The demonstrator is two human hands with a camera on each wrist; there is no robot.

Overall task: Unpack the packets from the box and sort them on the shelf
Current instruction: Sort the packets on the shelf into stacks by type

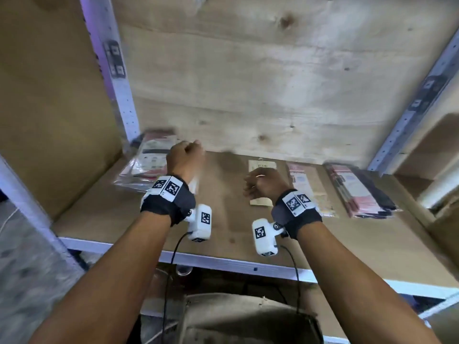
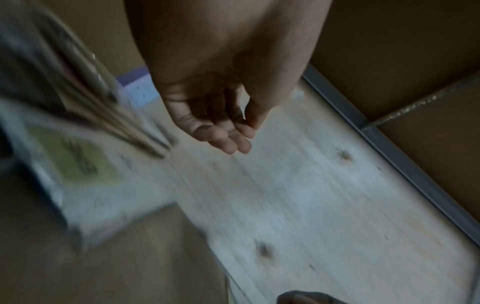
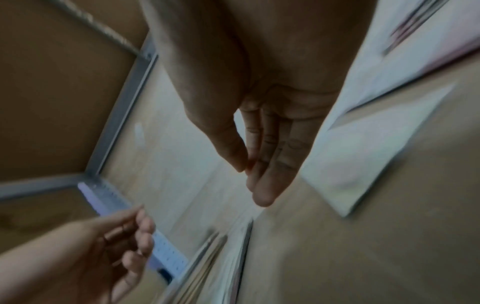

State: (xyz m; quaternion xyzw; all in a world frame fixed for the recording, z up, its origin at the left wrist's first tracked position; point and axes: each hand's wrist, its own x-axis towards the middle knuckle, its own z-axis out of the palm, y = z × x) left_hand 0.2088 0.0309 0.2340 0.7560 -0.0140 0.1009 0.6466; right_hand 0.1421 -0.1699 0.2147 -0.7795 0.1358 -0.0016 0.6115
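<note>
Several packets lie on the brown shelf board (image 1: 119,214). A stack of clear-wrapped red and white packets (image 1: 146,160) sits at the back left, blurred in the left wrist view (image 2: 67,156). A brown card packet (image 1: 262,166), a pale packet (image 1: 306,187) and a red and dark stack (image 1: 357,192) lie to the right. My left hand (image 1: 186,155) hovers just right of the left stack, fingers (image 2: 228,142) loosely curled and holding nothing. My right hand (image 1: 260,184) hangs over the brown card packet, its fingers (image 3: 267,174) nearly straight with the thumb against them, also without anything in it.
A plywood back wall (image 1: 273,70) closes the shelf. Perforated metal uprights (image 1: 119,95) (image 1: 409,108) stand at both sides, and a metal rail (image 1: 223,261) runs along the front edge. A dark grey rounded thing (image 1: 248,319) sits below the shelf. Bare board (image 1: 223,194) lies between my hands.
</note>
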